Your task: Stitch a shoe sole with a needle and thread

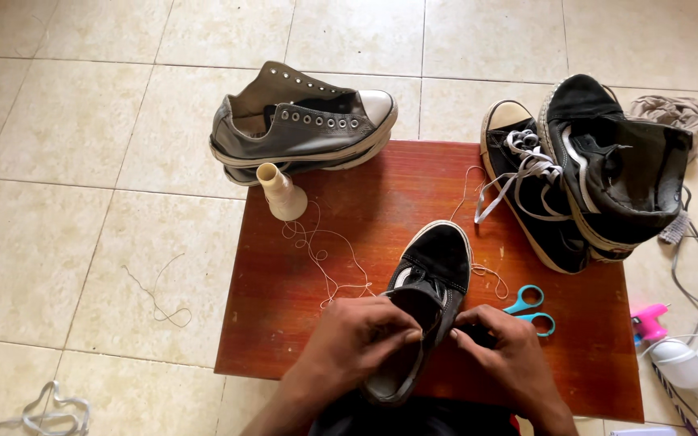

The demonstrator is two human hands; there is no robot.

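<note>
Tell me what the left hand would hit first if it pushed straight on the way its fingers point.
The left hand points right across the black sneaker it holds, so past the shoe's opening it would first meet the right hand close opposite, though depth is hard to judge.

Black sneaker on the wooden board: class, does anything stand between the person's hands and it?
Nothing visible does. Both the left hand and the right hand already grip the black sneaker at its opening; the blue scissors lie apart, to its right.
</note>
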